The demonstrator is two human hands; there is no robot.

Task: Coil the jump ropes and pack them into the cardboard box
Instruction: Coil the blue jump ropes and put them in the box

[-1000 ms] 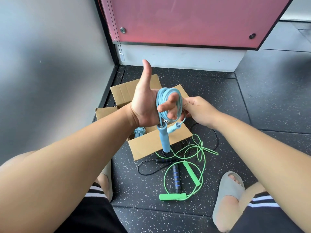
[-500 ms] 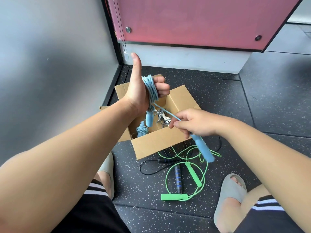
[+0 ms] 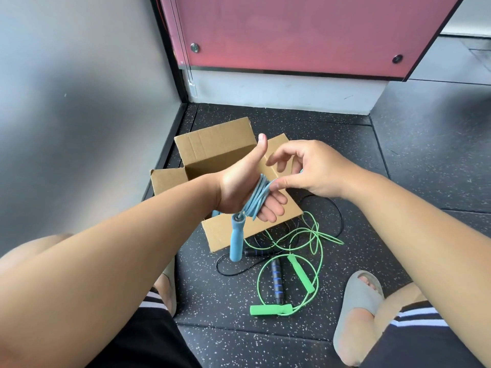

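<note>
Blue jump rope [image 3: 256,199]: pale blue cord, wound in several tight loops round left hand [image 3: 239,189], held above cardboard box [image 3: 212,144]. One blue foam handle [image 3: 237,241] hangs straight down from coil, in front of box's near wall. Left grip: thumb up, fingers curled loosely round coil. Right hand [image 3: 316,168] just beside; grip narrow, thumb and fingertip pinching cord at coil's upper end, other fingers spread. Box open, flaps up, on dark speckled floor [image 3: 398,160]. Green jump rope [image 3: 316,235] and black jump rope [image 3: 276,284] lie tangled, uncoiled, on floor beside box.
</note>
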